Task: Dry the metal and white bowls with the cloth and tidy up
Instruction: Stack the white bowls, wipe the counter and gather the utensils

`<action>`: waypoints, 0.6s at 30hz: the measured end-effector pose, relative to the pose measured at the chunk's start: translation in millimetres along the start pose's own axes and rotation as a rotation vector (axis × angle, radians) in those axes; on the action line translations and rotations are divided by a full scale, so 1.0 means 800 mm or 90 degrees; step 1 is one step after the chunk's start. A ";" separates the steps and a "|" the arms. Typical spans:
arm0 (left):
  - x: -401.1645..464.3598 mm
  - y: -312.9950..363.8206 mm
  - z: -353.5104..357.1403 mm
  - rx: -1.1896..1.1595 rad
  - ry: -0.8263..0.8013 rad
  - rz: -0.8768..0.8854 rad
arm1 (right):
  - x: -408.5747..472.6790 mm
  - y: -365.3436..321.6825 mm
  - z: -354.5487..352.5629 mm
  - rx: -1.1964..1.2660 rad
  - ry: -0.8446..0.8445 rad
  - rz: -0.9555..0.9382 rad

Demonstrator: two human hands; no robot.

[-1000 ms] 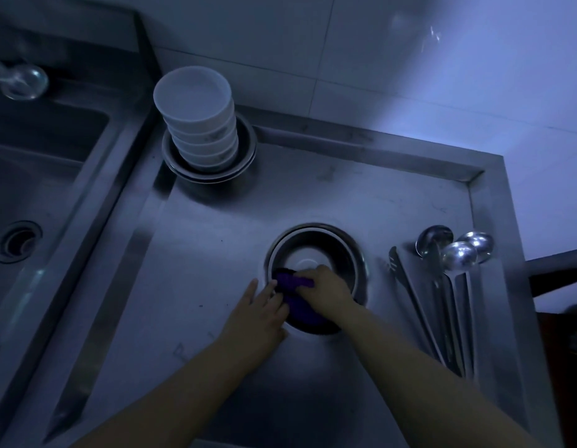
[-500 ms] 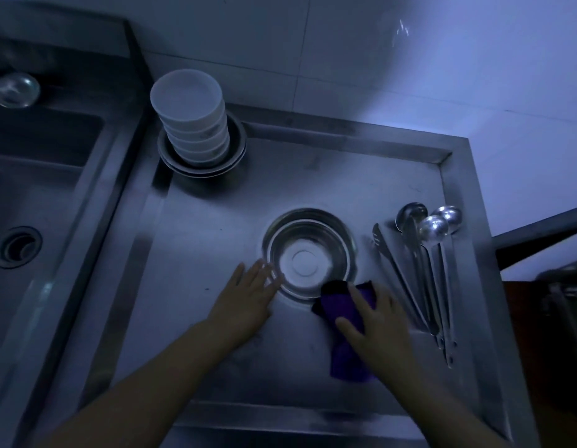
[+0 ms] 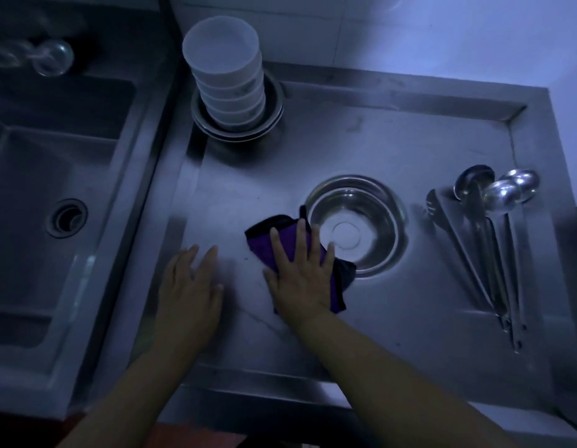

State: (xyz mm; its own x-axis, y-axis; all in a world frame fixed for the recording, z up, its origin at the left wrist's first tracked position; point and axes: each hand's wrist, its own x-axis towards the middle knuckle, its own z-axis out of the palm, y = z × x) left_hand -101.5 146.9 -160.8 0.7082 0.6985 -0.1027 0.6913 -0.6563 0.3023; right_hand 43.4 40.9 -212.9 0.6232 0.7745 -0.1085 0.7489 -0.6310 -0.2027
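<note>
The flat right hand [image 3: 300, 273] has slid the purple cloth [image 3: 282, 240] off the round metal bowl [image 3: 355, 224] toward the relaxed, empty left hand [image 3: 190, 279], so wiping the counter seems underway.

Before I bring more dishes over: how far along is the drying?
Looks done: stack of white bowls nested in metal bowls by the wall. In hand: the right hand presses the purple cloth flat on the steel counter; the left hand rests beside it. Left: one round metal bowl to stack away.
</note>
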 end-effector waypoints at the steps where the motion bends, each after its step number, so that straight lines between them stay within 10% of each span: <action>1: -0.004 -0.007 0.000 0.006 0.001 -0.004 | 0.011 -0.013 0.003 0.003 -0.004 -0.025; 18: -0.036 -0.073 -0.059 -0.001 0.062 -0.164 | -0.074 -0.071 0.016 0.060 -0.209 -0.604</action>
State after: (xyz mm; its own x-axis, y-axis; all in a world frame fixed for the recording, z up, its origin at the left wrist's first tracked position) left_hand -169.0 178.1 -130.8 0.4915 0.8668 -0.0844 0.8465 -0.4528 0.2800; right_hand -38.9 31.2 -207.7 -0.3242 0.9381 -0.1217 0.8736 0.2476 -0.4189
